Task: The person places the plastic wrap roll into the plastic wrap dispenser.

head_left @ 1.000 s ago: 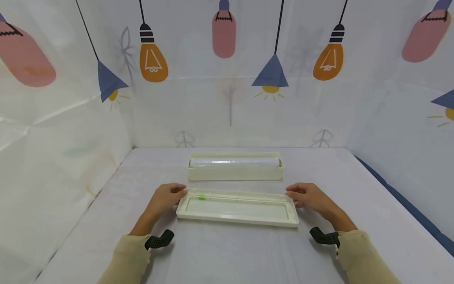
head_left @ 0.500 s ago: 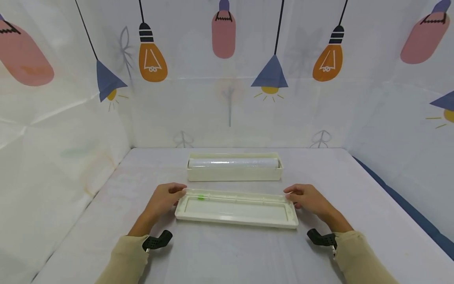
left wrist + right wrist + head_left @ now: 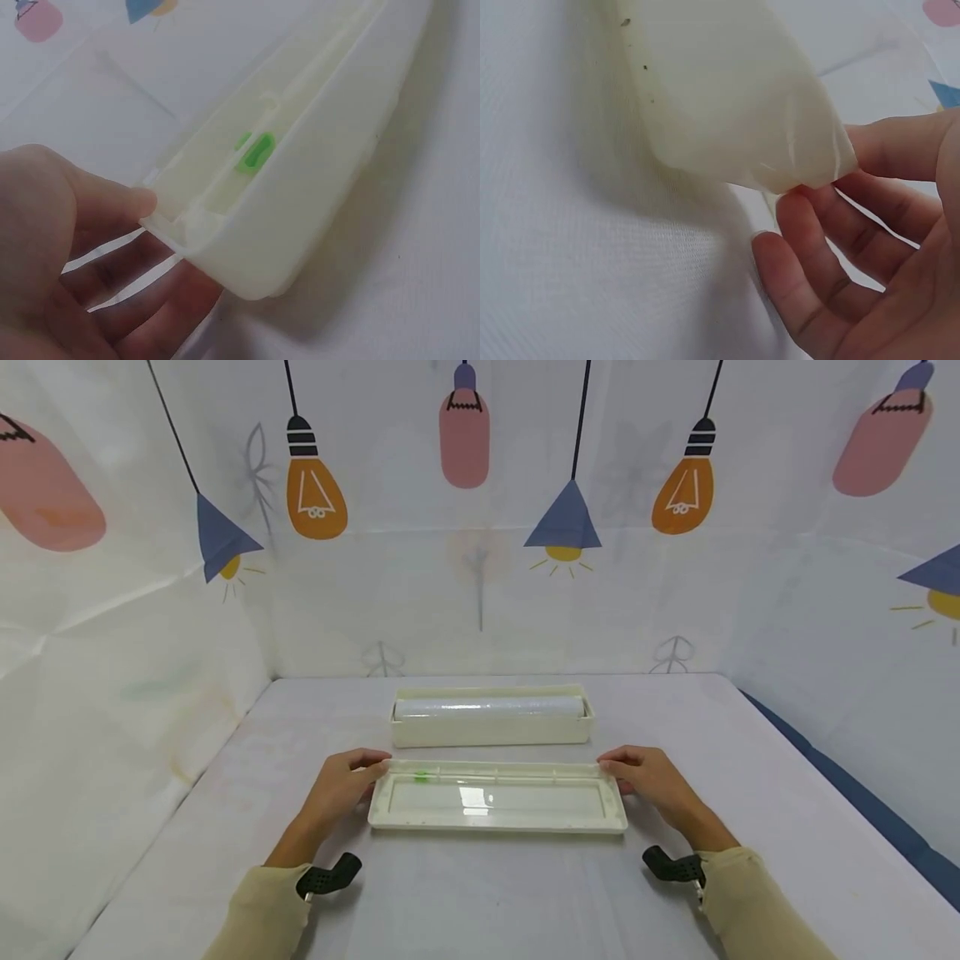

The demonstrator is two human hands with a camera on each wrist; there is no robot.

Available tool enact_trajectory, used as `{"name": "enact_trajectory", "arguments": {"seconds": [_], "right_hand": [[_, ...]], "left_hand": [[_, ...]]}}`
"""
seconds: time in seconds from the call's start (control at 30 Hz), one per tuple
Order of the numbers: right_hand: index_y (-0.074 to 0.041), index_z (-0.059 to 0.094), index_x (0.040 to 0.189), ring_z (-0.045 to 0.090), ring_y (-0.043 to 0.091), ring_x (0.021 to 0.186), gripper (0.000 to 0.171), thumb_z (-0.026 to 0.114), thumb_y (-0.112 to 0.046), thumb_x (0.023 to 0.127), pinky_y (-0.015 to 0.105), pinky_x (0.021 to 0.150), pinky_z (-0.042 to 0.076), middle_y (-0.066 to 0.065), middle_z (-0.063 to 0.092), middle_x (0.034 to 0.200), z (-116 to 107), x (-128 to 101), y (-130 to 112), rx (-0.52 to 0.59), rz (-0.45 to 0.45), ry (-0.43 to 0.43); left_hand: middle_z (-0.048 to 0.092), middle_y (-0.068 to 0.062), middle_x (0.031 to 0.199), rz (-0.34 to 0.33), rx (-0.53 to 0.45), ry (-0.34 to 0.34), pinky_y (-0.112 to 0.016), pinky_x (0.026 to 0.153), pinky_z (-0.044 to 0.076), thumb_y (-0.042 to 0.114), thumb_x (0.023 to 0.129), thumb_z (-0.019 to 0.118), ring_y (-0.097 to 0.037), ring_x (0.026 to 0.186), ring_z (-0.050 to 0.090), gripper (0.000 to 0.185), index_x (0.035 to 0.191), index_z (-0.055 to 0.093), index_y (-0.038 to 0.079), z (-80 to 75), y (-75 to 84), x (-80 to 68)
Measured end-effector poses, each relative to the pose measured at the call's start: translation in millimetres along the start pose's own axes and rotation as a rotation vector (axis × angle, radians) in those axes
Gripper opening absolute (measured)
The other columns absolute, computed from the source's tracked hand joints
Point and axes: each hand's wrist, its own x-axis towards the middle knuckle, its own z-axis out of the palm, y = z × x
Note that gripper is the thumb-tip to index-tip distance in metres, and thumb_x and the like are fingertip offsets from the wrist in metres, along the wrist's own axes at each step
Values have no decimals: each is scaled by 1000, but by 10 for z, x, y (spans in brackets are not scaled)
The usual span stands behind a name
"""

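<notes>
Between the two hands is a cream plastic lid (image 3: 495,820) with a clear window and a small green slider (image 3: 256,153) on a rail along its far side. My left hand (image 3: 347,787) pinches the lid's left end, thumb on top and fingers below. At the other end my right hand (image 3: 651,781) grips the far right corner the same way. In the right wrist view the lid's outer wall (image 3: 727,97) shows, with the fingertips under its edge. Behind the lid stands a cream box (image 3: 491,732) holding a roll of clear plastic wrap (image 3: 487,707).
A white cloth covers the table (image 3: 495,902). Printed curtains (image 3: 480,585) close off the back and both sides. Each wrist carries a black camera mount, one at the left (image 3: 330,875) and one at the right (image 3: 672,865).
Both hands keep hold of the lid. Its near right corner has risen slightly, so it looks more level, and a bright reflection now shows in its window. The whole view has shifted slightly.
</notes>
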Motion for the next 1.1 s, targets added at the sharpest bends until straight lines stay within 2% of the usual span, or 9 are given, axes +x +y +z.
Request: {"name": "enact_trajectory", "arguments": {"seconds": [0.2,0.3,0.5,0.8,0.9,1.0,1.1], "right_hand": [[0,68,122,62,22,106,42,66,-34,98,31,81,57,13,66,122,-8,9,-2,53,3,37],[1,68,122,63,22,105,45,68,-36,97,30,81,57,14,66,122,-14,11,-2,85,10,63],[3,64,127,64,22,104,51,69,-38,96,30,81,57,15,63,127,-22,16,19,152,27,83],[4,55,138,58,26,115,61,66,-41,98,31,88,54,19,55,137,-19,-1,22,227,27,104],[5,48,144,52,31,127,69,62,-45,99,37,98,50,22,48,146,-13,4,16,244,54,79],[10,36,149,41,36,138,79,57,-49,101,45,110,41,24,36,155,-2,17,10,258,83,16],[12,26,152,33,38,144,83,51,-49,103,49,114,33,25,27,159,3,23,4,251,98,-45]], "left_hand": [[61,-12,131,30,-96,-8,-34,88,55,26,100,63,-25,112,58,32,126,67,8,-12,9,-5],[60,-12,131,34,-131,-12,-35,90,56,25,100,63,-25,113,59,33,127,67,7,-10,30,-9],[60,-12,131,37,-172,13,-35,88,57,21,100,65,-27,114,61,30,126,67,5,11,76,-15],[63,-15,126,69,-256,54,-32,82,59,16,98,67,-27,111,62,29,122,67,0,34,133,-52],[64,-14,125,88,-261,75,-30,81,59,17,98,68,-26,111,63,28,121,68,1,32,150,-72],[65,-13,125,111,-249,100,-28,82,58,17,99,67,-26,112,63,27,121,68,2,27,159,-87],[65,-12,126,138,-244,123,-28,82,58,17,99,67,-26,112,64,26,121,69,3,23,163,-100]]}}
